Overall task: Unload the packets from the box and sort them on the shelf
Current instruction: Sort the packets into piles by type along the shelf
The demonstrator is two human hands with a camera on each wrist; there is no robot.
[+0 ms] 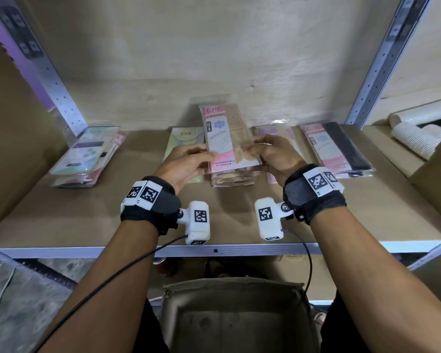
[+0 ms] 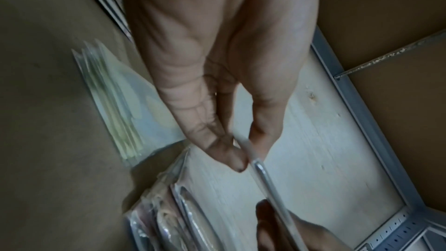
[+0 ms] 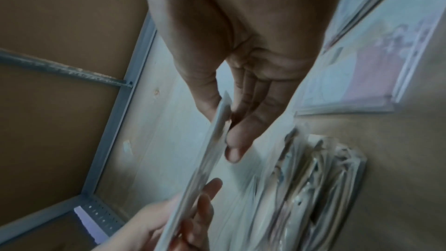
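Both hands held 1 pink-and-beige packet [image 1: 228,138] above the shelf board [image 1: 112,212], tilted up toward the back wall. The left hand [image 1: 186,165] pinched its left edge between thumb and fingers, and the right hand [image 1: 275,156] pinched the right edge the same way (the wrist views showed the packet edge-on between thumb and fingertips). Directly under it lay a stack of beige packets [image 1: 233,178] on the board. A green packet [image 1: 181,141] lay just left of that stack, partly hidden by the left hand, and a teal pile [image 1: 87,154] sat well apart near the left upright. To the right lay a lilac packet [image 1: 273,131] and then a pink-and-black pile [image 1: 339,149]. The cardboard box [image 1: 237,317] stood open below the shelf's front edge, between the forearms.
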